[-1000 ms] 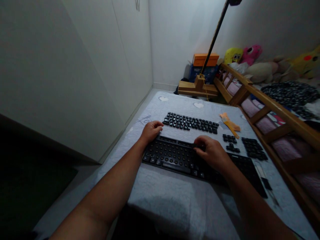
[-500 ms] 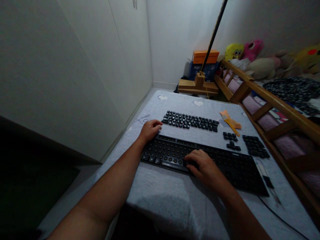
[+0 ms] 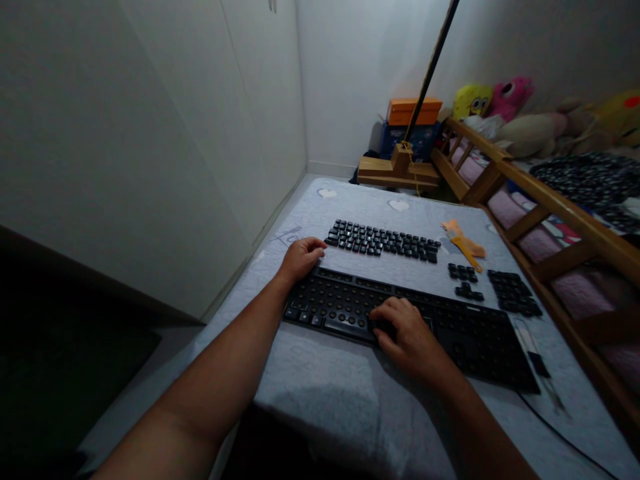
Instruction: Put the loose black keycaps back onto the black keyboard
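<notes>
A black keyboard lies on the cloth, most of its keycaps off and rows of round sockets showing. Its bottom-left keys and spacebar are in place. My right hand bends over the lower middle of the board, thumb and index finger pinched at a small dark keycap just right of the spacebar. Beside the board's upper-left corner sits my left hand, fingers curled and pressed together near the end of the loose keycaps. Whatever its fingertips may hold is hidden.
Further loose keycaps and arrow keys lie right. A yellow-handled brush rests on an orange cloth. A dark-handled tool lies by the keyboard's right end, near its cable. A wooden bed rail borders the right.
The view has shifted very slightly. Both hands keep nearly the same places, with the right fingers still at the same spot on the keyboard.
</notes>
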Action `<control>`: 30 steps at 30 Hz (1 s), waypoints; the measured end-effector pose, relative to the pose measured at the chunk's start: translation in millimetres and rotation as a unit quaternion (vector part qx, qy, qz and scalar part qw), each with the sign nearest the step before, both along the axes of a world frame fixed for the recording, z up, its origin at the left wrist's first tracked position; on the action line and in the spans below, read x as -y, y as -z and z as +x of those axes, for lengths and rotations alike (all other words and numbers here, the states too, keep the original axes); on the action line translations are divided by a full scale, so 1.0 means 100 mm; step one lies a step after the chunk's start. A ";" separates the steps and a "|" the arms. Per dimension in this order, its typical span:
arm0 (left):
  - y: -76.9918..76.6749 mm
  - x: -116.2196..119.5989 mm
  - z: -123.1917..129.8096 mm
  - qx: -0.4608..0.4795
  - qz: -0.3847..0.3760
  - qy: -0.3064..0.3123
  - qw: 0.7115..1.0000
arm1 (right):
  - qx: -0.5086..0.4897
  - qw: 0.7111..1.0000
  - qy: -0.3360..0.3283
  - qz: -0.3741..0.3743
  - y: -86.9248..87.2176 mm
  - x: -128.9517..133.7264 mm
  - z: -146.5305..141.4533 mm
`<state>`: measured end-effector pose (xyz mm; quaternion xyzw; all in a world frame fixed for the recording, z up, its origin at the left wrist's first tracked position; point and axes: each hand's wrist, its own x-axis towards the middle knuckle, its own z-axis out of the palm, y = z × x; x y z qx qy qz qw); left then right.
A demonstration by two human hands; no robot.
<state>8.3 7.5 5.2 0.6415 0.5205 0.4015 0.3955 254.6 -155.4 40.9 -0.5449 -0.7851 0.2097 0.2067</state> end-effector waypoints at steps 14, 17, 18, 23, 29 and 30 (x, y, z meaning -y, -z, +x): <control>-0.01 0.00 0.01 -0.012 0.011 -0.001 1.000 | 0.006 1.000 -0.001 -0.003 0.02 0.00 -0.01; 0.00 0.00 0.01 -0.012 0.013 -0.001 1.000 | 0.008 1.000 -0.005 -0.007 0.00 0.01 -0.02; 0.00 0.00 0.01 -0.011 0.013 0.000 1.000 | 0.006 1.000 -0.005 -0.007 0.00 0.01 -0.02; -0.01 0.00 0.01 -0.008 0.012 0.001 1.000 | 0.000 1.000 -0.004 -0.003 -0.03 0.04 -0.02; 0.00 -0.01 0.01 -0.006 0.010 -0.002 1.000 | -0.001 1.000 0.001 -0.003 -0.01 0.02 -0.02; 0.00 0.00 0.01 -0.006 0.010 -0.002 1.000 | 0.000 1.000 0.003 -0.003 -0.01 0.01 -0.02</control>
